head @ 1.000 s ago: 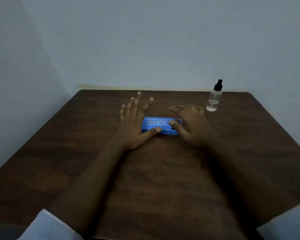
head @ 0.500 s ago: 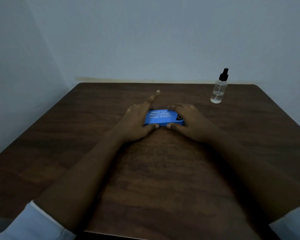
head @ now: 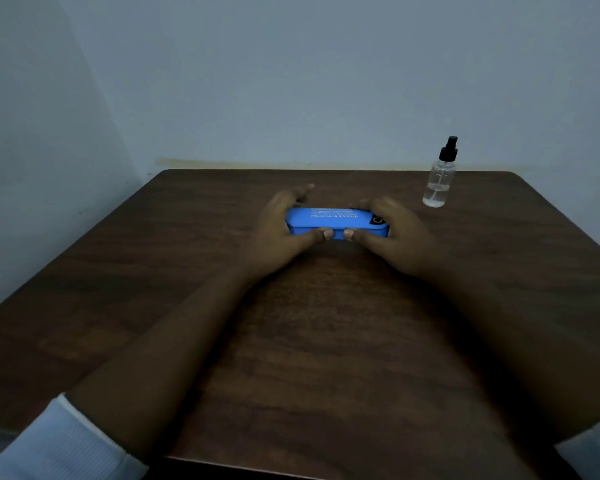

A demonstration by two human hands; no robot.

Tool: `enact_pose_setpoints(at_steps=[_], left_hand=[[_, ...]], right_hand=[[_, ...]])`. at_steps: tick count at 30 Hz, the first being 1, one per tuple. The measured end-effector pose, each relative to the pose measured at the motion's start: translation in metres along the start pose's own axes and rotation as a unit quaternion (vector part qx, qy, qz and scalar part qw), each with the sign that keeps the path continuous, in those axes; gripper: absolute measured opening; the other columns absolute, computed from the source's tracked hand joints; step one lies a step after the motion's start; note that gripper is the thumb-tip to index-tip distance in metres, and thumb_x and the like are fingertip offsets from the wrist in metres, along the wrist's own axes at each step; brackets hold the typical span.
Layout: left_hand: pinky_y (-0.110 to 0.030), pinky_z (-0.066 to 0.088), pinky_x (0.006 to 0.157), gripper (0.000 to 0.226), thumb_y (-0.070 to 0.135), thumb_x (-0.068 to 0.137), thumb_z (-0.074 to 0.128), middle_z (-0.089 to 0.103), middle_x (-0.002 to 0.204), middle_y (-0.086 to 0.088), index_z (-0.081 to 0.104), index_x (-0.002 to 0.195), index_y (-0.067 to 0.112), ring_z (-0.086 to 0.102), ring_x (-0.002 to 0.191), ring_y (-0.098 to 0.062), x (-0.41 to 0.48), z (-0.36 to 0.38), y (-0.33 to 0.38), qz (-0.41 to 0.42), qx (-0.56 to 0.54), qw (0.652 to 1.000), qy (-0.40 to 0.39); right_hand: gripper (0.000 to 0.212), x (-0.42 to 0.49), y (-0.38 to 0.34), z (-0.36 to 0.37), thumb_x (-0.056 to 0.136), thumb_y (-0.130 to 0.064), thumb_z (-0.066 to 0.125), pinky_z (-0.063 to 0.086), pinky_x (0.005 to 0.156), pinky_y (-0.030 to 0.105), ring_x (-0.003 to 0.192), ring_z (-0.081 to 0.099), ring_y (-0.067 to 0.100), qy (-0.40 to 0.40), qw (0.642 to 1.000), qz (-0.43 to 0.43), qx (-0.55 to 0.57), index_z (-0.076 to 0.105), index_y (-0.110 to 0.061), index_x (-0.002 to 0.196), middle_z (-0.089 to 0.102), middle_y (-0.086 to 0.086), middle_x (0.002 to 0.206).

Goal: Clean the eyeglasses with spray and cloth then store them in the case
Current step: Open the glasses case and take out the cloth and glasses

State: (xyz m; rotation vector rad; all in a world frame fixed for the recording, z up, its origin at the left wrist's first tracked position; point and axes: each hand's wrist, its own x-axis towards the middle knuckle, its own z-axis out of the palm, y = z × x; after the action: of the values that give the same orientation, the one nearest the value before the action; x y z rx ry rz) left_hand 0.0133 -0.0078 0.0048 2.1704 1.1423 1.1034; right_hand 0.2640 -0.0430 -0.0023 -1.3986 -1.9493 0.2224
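The dark wooden counter point(head: 187, 289) sits against a pale wall point(head: 291, 81) in dim light, bare apart from a clear spray bottle point(head: 439, 181) with a black pump standing upright at the far right, well apart from the hands with nothing between. White sleeve cuffs point(head: 59, 441) are cut off at the near corners, the fingers behind the case are hidden or blurred, and its white print is too small to read. The closed blue eyeglass case point(head: 336, 221) lies flat at the counter's middle, gripped at its left end by the left hand point(head: 284, 226) and at its right end by the right hand point(head: 392, 230), thumbs pressed on the near edge, almost meeting.
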Motion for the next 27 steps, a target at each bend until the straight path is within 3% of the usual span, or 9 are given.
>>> enact_pose_setpoints(at_steps=[2,4,6,10,13,18,21,24,27], left_hand=[[-0.029,0.055,0.101,0.101,0.038,0.076,0.095,0.055,0.143,0.005,0.035,0.157,0.037,0.061,0.125,-0.009,0.0,0.003,-0.001,-0.102,-0.142,0.985,-0.008],[-0.032,0.061,0.094,0.107,0.022,0.068,0.1,0.061,0.137,-0.003,0.036,0.154,0.031,0.069,0.118,-0.017,0.0,0.006,-0.006,-0.181,-0.28,0.942,-0.03],[-0.036,0.063,0.092,0.097,0.015,0.062,0.101,0.064,0.134,-0.009,0.049,0.144,0.021,0.07,0.118,-0.024,0.001,0.007,-0.011,-0.203,-0.322,0.924,-0.043],[-0.038,0.062,0.092,0.085,0.009,0.058,0.099,0.068,0.131,-0.016,0.059,0.133,0.012,0.069,0.121,-0.031,0.003,0.006,-0.019,-0.211,-0.375,0.902,-0.045],[-0.036,0.061,0.09,0.08,0.0,0.063,0.097,0.07,0.13,-0.017,0.059,0.132,0.009,0.07,0.121,-0.032,0.004,0.005,-0.022,-0.203,-0.391,0.896,-0.057],[-0.038,0.061,0.093,0.082,-0.008,0.065,0.094,0.069,0.13,-0.017,0.055,0.134,0.011,0.072,0.117,-0.026,0.002,0.01,-0.016,-0.185,-0.343,0.919,-0.054],[-0.027,0.06,0.089,0.101,-0.007,0.061,0.097,0.064,0.133,-0.002,0.047,0.142,0.026,0.071,0.113,-0.009,0.0,0.01,-0.013,-0.157,-0.307,0.936,-0.076],[-0.03,0.06,0.093,0.122,-0.002,0.058,0.101,0.058,0.143,-0.003,0.035,0.152,0.036,0.069,0.12,-0.01,0.001,0.008,-0.012,-0.13,-0.284,0.944,-0.1],[-0.037,0.06,0.098,0.132,-0.001,0.055,0.102,0.059,0.144,-0.004,0.028,0.154,0.046,0.069,0.122,-0.015,0.001,0.008,-0.011,-0.118,-0.291,0.943,-0.111]], right_hand=[[0.054,-0.001,-0.003,0.001,0.096,-0.044,0.074,0.039,0.089,0.013,0.106,0.054,0.005,0.011,1.0,-0.012,0.004,0.061,-0.021,0.143,0.058,-0.01,0.119],[0.055,-0.001,-0.004,0.0,0.097,-0.042,0.073,0.045,0.097,0.029,0.111,0.056,0.012,0.007,0.999,-0.03,-0.02,0.06,-0.02,0.145,0.061,-0.004,0.124],[0.056,0.0,-0.006,-0.004,0.099,-0.043,0.069,0.045,0.105,0.04,0.12,0.055,0.019,-0.012,0.997,-0.052,-0.061,0.057,-0.021,0.149,0.061,0.001,0.133],[0.056,0.0,-0.01,-0.005,0.102,-0.043,0.063,0.04,0.108,0.038,0.127,0.051,0.024,-0.024,0.987,-0.109,-0.117,0.053,-0.024,0.154,0.059,0.003,0.142],[0.056,0.001,-0.013,-0.004,0.103,-0.045,0.063,0.043,0.102,0.045,0.12,0.055,0.029,-0.001,0.975,-0.146,-0.169,0.055,-0.02,0.152,0.063,0.007,0.137],[0.056,0.003,-0.013,-0.006,0.103,-0.05,0.054,0.05,0.094,0.044,0.112,0.063,0.03,0.013,0.972,-0.153,-0.177,0.062,-0.016,0.147,0.07,0.009,0.131],[0.057,0.004,-0.01,-0.01,0.103,-0.055,0.045,0.056,0.089,0.046,0.106,0.067,0.028,0.028,0.984,-0.113,-0.132,0.069,-0.016,0.137,0.075,0.007,0.119],[0.043,0.006,-0.004,-0.011,0.105,-0.049,0.056,0.055,0.089,0.044,0.101,0.066,0.018,0.055,0.994,-0.083,-0.052,0.074,-0.013,0.12,0.073,0.001,0.109],[0.026,0.009,0.0,-0.011,0.097,-0.045,0.072,0.055,0.085,0.032,0.096,0.066,0.003,0.097,0.993,0.019,0.066,0.075,-0.025,0.112,0.072,-0.014,0.104]])
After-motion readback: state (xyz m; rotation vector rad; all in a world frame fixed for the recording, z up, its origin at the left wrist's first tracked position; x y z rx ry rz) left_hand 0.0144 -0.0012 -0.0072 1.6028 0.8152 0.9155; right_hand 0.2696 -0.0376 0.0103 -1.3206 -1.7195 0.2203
